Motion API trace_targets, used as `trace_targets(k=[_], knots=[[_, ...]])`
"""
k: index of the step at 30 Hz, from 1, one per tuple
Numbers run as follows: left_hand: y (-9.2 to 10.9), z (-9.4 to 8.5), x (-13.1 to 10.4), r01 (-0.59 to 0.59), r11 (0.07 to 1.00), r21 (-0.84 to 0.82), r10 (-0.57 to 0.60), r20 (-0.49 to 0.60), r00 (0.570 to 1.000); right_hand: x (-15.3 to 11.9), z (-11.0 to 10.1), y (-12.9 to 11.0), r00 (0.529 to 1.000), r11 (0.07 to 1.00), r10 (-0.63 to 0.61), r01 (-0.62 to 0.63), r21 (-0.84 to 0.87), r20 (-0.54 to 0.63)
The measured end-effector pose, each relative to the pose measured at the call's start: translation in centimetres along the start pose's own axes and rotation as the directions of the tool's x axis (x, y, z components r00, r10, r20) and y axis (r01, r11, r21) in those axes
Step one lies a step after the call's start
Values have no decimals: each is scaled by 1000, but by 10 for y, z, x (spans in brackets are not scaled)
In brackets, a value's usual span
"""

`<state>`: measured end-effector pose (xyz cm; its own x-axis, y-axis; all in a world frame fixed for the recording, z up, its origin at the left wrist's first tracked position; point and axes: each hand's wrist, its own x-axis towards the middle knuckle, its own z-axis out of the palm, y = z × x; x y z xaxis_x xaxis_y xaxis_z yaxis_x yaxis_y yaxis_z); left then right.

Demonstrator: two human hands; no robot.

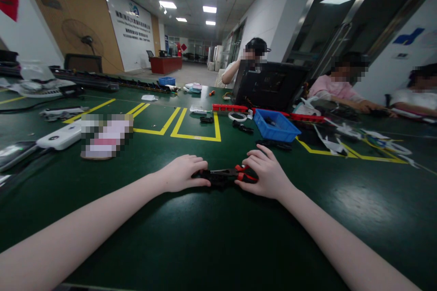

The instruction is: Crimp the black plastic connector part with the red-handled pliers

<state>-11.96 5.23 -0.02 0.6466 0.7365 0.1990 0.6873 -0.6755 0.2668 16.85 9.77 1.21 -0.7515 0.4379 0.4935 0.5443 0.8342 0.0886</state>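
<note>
My right hand [265, 173] is closed around the red-and-black handles of a pair of pliers [241, 173]. The pliers' metal jaws point left, toward my left hand [186, 173]. Between thumb and fingers, that hand grips a small black part [216, 181], whose exact kind I cannot make out. The jaws lie over or against this part; whether they bite on it is too small to tell. Both hands are just above or on the green table [205, 236], near its middle.
Beyond my right hand stands a blue bin [276, 125] with dark pieces inside. Small black parts [243, 127] and a white ring [237, 117] lie nearby. To the left are a white power strip [64, 136] and a pixelated pinkish object [107, 138]. Several people sit across the table.
</note>
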Motion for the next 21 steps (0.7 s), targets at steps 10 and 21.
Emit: trace_targets(k=[10,21], knots=[[2,-1,1,6,1000,1,-6,9,1000,2,0,-4,1000,1000,-10,10,-13,15],[1,0,0,3,1000,12,-3,-6,1000,0,-1,4,1000,1000,-5,5,3,-3]])
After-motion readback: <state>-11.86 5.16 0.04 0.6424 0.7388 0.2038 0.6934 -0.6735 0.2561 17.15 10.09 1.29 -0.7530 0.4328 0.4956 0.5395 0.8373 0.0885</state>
